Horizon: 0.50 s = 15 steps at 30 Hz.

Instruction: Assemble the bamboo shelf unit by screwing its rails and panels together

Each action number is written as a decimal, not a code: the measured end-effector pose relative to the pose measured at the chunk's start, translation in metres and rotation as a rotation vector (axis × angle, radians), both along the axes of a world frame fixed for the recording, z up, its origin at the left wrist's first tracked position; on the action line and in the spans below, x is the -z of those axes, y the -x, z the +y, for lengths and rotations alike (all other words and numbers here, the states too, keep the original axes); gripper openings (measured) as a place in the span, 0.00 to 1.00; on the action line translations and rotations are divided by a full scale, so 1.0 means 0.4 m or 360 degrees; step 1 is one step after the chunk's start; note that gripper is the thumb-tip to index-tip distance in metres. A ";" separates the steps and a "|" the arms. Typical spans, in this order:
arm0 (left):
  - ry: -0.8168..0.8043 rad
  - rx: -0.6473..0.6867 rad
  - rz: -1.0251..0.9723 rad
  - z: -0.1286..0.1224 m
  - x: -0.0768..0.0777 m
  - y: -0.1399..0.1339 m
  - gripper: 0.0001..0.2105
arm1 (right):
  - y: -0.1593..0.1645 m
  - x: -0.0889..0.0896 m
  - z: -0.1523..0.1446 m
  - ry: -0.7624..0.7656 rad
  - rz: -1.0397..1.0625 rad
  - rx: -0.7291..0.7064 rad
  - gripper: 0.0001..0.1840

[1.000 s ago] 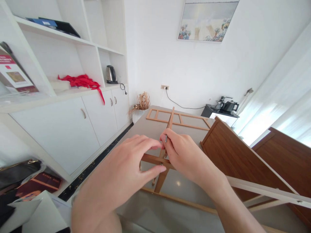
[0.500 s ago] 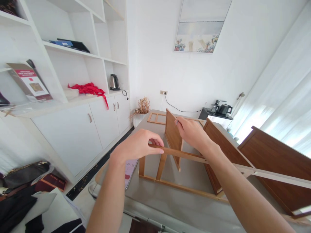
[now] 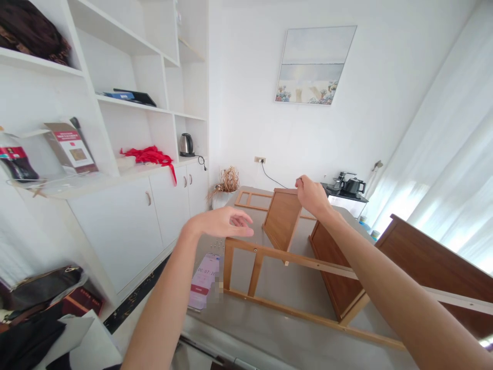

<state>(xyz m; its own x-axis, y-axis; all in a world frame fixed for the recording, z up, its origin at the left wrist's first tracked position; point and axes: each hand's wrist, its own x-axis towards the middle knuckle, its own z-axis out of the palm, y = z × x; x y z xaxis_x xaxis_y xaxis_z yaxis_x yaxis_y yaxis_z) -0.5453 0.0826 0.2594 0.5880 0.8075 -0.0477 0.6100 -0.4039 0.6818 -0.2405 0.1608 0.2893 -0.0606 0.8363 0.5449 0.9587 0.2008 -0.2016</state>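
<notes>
My right hand (image 3: 311,196) is closed on the upper corner of a brown wooden shelf board (image 3: 282,216) that stands tilted on edge. The board's lower end meets the upper rail of a ladder-like wooden side frame (image 3: 308,263). My left hand (image 3: 225,222) hovers just above the end of that frame, fingers loosely curled and apart, with nothing in them. A second shelf board (image 3: 335,277) and a third board (image 3: 427,257) stand along the same frame to the right. My right forearm hides part of the rail.
All this lies on a grey table (image 3: 300,334). A phone (image 3: 206,277) showing a timer and several small metal pieces (image 3: 216,244) lie left of the frame. Another wooden frame (image 3: 252,200) lies behind. White cabinets (image 3: 115,221) line the left; a black kettle (image 3: 353,186) stands at the back right.
My left hand has let go of the frame's rail and is above it. My right hand has moved right with the board's upper corner, turning its face more towards me. The view has tilted up.
</notes>
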 end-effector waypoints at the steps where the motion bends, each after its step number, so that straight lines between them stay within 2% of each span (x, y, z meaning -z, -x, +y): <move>1: -0.0005 0.0005 0.0006 0.022 -0.003 0.005 0.29 | -0.009 -0.008 0.017 -0.0012 0.0065 0.0040 0.18; 4: 0.0029 0.0027 0.0077 0.102 0.006 0.006 0.29 | -0.038 -0.029 0.071 -0.0016 0.0238 0.0141 0.20; 6: 0.0079 0.0056 0.0200 0.159 0.031 -0.001 0.29 | -0.055 -0.040 0.105 0.0001 0.0341 0.0204 0.18; 9: 0.0067 0.0078 0.0451 0.229 0.094 -0.015 0.24 | -0.074 -0.056 0.144 0.0018 0.0490 0.0283 0.17; 12: -0.0061 0.0088 0.0648 0.265 0.165 -0.024 0.20 | -0.078 -0.078 0.169 0.0004 0.0613 0.0291 0.17; 13: -0.0117 0.0094 0.0676 0.270 0.185 -0.028 0.21 | -0.077 -0.088 0.176 -0.0007 0.0649 0.0282 0.17; 15: -0.0291 0.0095 0.0663 0.270 0.215 -0.039 0.33 | -0.076 -0.115 0.188 -0.0037 0.0719 0.0256 0.18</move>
<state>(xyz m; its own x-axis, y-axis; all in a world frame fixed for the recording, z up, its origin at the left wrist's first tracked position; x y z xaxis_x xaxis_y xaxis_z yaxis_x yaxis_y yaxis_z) -0.5298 0.1906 0.1733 0.5947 0.7899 -0.1498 0.7890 -0.5375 0.2978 -0.2102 0.2361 0.3353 0.3157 0.8030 0.5054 0.7955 0.0663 -0.6023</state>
